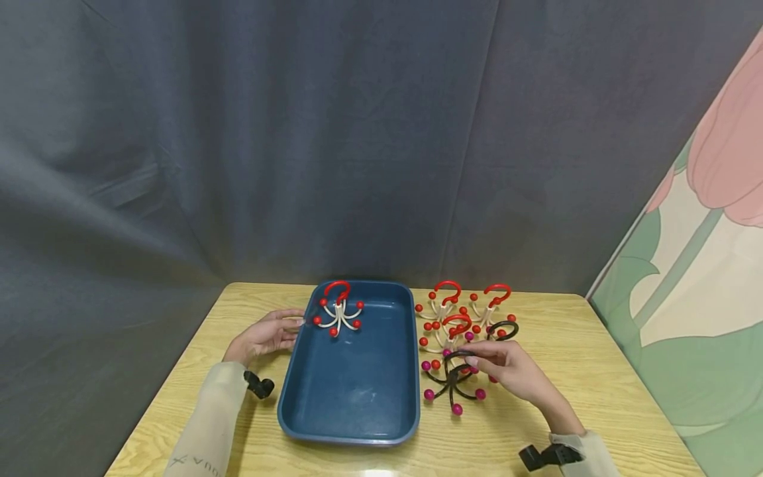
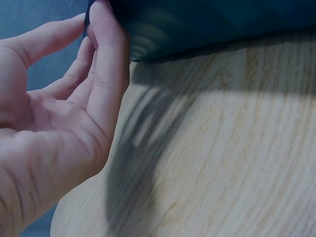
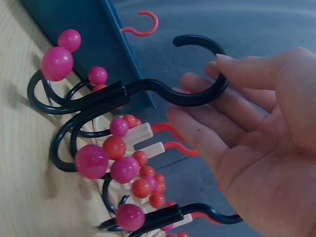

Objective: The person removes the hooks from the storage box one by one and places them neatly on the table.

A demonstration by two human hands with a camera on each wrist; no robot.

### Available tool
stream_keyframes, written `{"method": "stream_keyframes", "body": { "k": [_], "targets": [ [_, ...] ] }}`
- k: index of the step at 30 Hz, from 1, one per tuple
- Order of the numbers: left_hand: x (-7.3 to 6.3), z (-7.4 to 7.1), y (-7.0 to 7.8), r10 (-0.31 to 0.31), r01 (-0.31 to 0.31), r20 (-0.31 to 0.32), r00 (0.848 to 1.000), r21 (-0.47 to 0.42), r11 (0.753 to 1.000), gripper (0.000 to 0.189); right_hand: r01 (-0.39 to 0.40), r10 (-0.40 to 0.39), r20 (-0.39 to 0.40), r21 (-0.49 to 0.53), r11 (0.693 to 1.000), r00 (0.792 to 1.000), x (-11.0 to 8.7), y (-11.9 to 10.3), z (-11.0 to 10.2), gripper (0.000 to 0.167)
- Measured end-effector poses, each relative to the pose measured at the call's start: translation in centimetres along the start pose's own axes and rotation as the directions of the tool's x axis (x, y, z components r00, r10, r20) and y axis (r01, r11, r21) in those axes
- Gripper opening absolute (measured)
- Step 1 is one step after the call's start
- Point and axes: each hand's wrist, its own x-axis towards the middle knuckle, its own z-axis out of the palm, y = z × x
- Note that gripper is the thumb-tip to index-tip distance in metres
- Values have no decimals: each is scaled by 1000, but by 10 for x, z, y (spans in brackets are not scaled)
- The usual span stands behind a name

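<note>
My left hand (image 1: 271,338) pinches the left rim of a blue rectangular tray (image 1: 352,404) between thumb and fingers; in the left wrist view the thumb meets the fingers at the rim. Inside the tray, towards the back, stands a white claw-shaped hanger (image 1: 338,317) with red balls and a red hook. To the right of the tray, my right hand (image 1: 515,371) holds the curved hook of a black claw-shaped hanger (image 3: 106,96) with magenta balls. Thumb and fingers are around the hook's curve. Whether its arms touch the table is unclear.
Right of the tray cluster several hangers: white ones with red hooks, such as one at the back (image 1: 442,310), and another black hanger (image 1: 503,330) partly behind my right hand. Grey cloth (image 1: 357,165) hangs behind the wooden table (image 1: 536,424); a flowered panel (image 1: 703,265) stands at right.
</note>
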Motion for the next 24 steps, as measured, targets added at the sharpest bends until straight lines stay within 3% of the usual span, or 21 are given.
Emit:
{"method": "stream_keyframes", "body": {
  "k": [6, 14, 24],
  "targets": [
    [0, 1, 0, 1, -1, -2, 1000, -4, 1000, 49, 48, -47, 9, -35, 998, 999, 2, -13, -4, 35],
    [-1, 1, 0, -4, 4, -2, 1000, 9, 1000, 54, 61, -68, -82, -90, 994, 994, 11, -42, -9, 25],
    [-2, 1, 0, -8, 8, -4, 1000, -3, 1000, 50, 111, -116, -88, -57, 992, 989, 31, -76, 3, 24]
  ]
}}
